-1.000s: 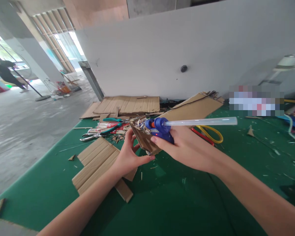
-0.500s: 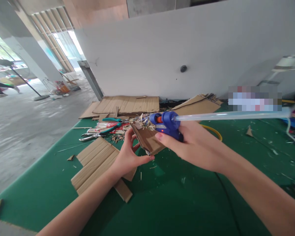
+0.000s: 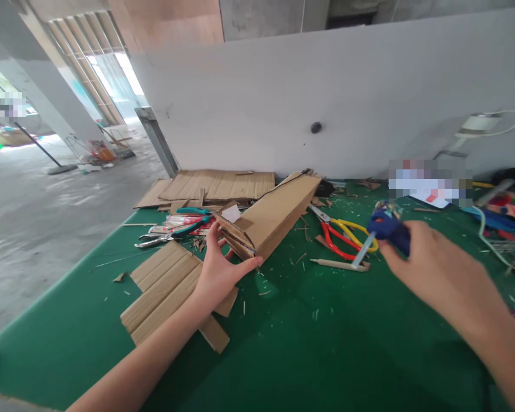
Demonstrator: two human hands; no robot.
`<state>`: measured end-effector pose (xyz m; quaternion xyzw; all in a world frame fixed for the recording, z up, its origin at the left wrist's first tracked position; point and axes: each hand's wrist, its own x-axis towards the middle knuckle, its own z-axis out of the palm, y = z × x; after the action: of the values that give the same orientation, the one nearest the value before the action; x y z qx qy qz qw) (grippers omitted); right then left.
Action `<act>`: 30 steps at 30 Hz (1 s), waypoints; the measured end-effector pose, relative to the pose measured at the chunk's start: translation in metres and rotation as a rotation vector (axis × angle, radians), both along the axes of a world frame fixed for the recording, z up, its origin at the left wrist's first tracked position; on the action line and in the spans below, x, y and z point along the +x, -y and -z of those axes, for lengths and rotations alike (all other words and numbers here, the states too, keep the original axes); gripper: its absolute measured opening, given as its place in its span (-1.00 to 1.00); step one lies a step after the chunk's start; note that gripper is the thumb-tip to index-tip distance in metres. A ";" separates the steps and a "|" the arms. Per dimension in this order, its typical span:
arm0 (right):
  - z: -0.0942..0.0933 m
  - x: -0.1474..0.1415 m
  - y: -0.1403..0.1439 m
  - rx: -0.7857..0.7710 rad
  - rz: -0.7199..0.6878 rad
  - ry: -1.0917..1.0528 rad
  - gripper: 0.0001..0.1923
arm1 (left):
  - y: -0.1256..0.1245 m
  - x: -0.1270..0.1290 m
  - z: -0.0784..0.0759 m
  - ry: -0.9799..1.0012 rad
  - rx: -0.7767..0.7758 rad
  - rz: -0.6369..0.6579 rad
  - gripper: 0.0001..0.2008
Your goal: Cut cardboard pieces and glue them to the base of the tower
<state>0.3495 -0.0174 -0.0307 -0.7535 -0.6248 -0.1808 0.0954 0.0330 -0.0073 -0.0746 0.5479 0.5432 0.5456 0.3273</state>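
My left hand [image 3: 223, 260] grips the near end of a long cardboard box [image 3: 278, 209], thumb at its lower corner and fingers along its left side. The box slants away toward the wall, and a small white scrap [image 3: 230, 214] lies at its near end. Off to the right, my right hand [image 3: 424, 263] is closed around a blue hot glue gun [image 3: 386, 226] with a translucent glue stick [image 3: 364, 250] sticking out of it. Below the gun lie scissors [image 3: 343, 237] with red and yellow handles and a narrow cardboard strip [image 3: 337, 264].
Left of the box lie teal-handled pliers [image 3: 189, 226] and cut cardboard pieces [image 3: 167, 286]. Larger cardboard sheets [image 3: 223, 186] rest against the white wall panel [image 3: 249, 103]. Assorted tools [image 3: 498, 220] and a lamp [image 3: 480, 123] stand at the right of the green table [image 3: 317, 349].
My right hand has carried the glue gun away from the box to the right, turning it. The box and scissors are now uncovered. My left hand keeps its hold on the box.
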 end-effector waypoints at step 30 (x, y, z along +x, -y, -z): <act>-0.071 -0.106 -0.015 -0.452 -0.948 -0.528 -0.07 | 0.008 0.000 -0.007 -0.116 0.044 0.243 -0.36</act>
<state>0.2435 -0.0026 0.0402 -0.4131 -0.8716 0.2132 0.1552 0.0331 -0.0154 -0.0673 0.6474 0.4786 0.4810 0.3471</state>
